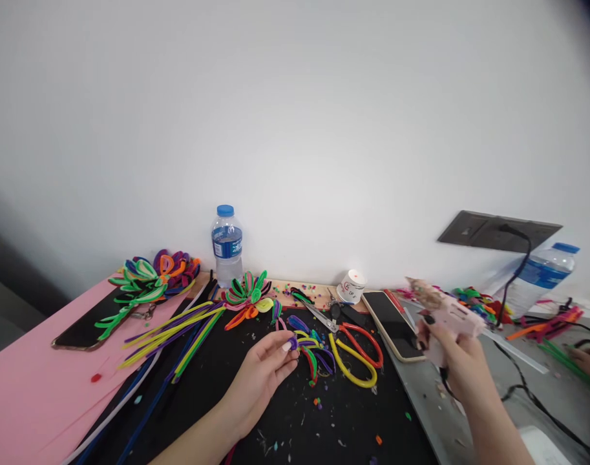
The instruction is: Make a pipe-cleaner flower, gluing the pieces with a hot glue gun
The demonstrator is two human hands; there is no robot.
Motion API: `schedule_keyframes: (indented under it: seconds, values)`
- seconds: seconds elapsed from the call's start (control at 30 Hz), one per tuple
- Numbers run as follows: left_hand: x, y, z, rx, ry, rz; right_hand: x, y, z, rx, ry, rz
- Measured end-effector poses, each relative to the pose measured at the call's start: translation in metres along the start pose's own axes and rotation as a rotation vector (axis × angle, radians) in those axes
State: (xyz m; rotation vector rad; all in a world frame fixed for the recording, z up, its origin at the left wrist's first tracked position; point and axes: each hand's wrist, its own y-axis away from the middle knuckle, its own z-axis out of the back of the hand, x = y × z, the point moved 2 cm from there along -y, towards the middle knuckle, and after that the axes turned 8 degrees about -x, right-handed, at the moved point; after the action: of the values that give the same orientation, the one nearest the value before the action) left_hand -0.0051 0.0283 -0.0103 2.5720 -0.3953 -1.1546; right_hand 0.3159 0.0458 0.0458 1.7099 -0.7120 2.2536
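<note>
Between the thumb and fingers of my left hand (270, 365) is the purple end of a pipe cleaner flower (311, 349), its green, yellow, red and purple loops pointing right. My right hand (452, 358) is wrapped round the handle of a pale pink hot glue gun (452, 313), its nozzle aimed up and left, away from the flower. Scissors (355, 349) with one red and one yellow handle lie just right of the flower on the black mat (295, 426). Behind my left hand rests another looped pipe cleaner flower (249, 294).
A water bottle (227, 245) and a paper cup (351, 286) stand by the wall. Phones (396, 323) lie right and left. The power cord (522, 265) runs from the wall socket (483, 231). Pipe cleaners (178, 332) spread leftward. Another person's hand (588, 361) is at far right.
</note>
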Motion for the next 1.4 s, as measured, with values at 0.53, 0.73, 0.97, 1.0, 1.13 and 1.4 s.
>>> schedule_keyframes:
  seconds: [0.53, 0.73, 0.97, 1.0, 1.13, 1.4]
  values:
    - [0.001, 0.007, -0.006, 0.042, 0.014, 0.100, -0.003, 0.078, -0.087, 0.782, -0.095, -0.369]
    - [0.002, 0.007, -0.005, 0.060, 0.024, 0.107, -0.003, 0.078, -0.088, 0.767, -0.095, -0.359]
    - [0.004, 0.006, -0.005, 0.060, 0.035, 0.114, -0.001, 0.078, -0.089, 0.774, -0.073, -0.359]
    - [0.004, 0.006, -0.005, 0.058, 0.034, 0.116, 0.000, 0.078, -0.089, 0.774, -0.069, -0.361]
    - [0.003, 0.005, -0.005, 0.060, 0.034, 0.115, 0.000, 0.078, -0.089, 0.780, -0.053, -0.371]
    - [0.003, 0.007, -0.005, 0.059, 0.021, 0.116, -0.003, 0.077, -0.088, 0.776, -0.065, -0.364]
